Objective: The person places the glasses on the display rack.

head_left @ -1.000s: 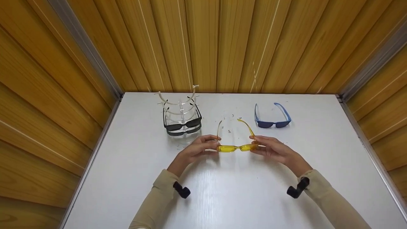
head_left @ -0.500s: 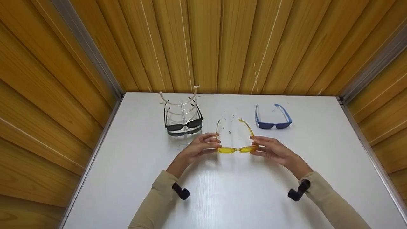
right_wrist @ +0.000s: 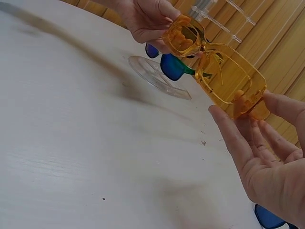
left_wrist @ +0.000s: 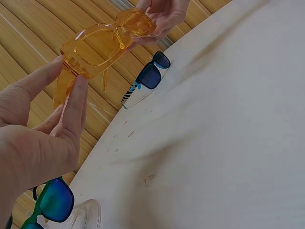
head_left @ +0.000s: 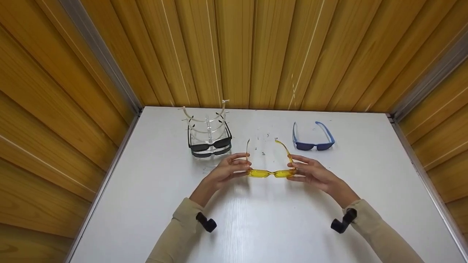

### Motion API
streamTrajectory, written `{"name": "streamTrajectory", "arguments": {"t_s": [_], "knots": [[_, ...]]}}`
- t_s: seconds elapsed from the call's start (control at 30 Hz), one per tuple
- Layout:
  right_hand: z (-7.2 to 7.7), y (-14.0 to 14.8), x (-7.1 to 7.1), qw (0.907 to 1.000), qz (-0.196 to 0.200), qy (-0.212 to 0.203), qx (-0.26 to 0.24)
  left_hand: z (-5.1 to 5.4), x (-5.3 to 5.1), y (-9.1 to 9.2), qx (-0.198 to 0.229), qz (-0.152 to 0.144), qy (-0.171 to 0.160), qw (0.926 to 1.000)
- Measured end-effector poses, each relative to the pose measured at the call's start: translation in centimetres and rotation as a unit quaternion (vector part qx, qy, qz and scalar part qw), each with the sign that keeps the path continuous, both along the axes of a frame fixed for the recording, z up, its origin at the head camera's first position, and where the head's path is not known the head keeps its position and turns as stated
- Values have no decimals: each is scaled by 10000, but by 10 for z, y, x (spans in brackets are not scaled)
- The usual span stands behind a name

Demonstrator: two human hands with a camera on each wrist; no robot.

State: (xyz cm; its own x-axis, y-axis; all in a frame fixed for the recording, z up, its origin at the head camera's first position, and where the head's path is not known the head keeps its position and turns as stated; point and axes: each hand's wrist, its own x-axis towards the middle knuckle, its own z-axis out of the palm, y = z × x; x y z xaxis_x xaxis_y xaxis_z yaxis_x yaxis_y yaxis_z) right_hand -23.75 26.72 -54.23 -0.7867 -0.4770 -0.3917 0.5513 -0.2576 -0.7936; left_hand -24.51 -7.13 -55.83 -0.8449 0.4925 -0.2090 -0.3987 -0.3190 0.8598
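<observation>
Both hands hold a pair of translucent yellow glasses [head_left: 259,173] above the white table, lenses toward the person and temples unfolded away. My left hand [head_left: 223,171] pinches the left hinge corner between thumb and fingers; the left wrist view shows that grip on the orange-looking frame [left_wrist: 95,47]. At the opposite corner my right hand [head_left: 317,174] pinches the frame, its thumb and fingertips on the hinge end in the right wrist view, where the glasses [right_wrist: 233,76] look tilted. Shadows of the hands fall on the table below.
Left of the hands, a clear display stand [head_left: 209,126] carries dark sunglasses [head_left: 201,147] on its lower tiers; its upper tiers are bare. Blue sunglasses [head_left: 324,147] rest unfolded at the back right. Small specks lie between them. Wood-patterned walls [head_left: 234,54] enclose the table [head_left: 256,233].
Held by both hands, the yellow glasses have shifted slightly left and a little nearer the person. The left fingers have moved slightly along with them. The grips remain.
</observation>
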Motion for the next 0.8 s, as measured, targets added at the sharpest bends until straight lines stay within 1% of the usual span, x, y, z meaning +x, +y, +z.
{"name": "streamTrajectory", "arguments": {"t_s": [0.17,0.3,0.47,0.6,0.8], "knots": [[-2,2,3,9997,75,52,-210,2,2,1,-45,-27,-12,10000],[-1,5,2,9993,170,97,-324,7,3,0,-66,27,57,10000],[6,6,1,9968,361,380,-600,15,4,-4,-154,91,150,9997],[12,5,1,9949,447,571,-694,22,6,-6,-180,120,166,9996],[19,3,2,9942,462,658,-714,32,8,-9,-299,156,252,9991]]}}
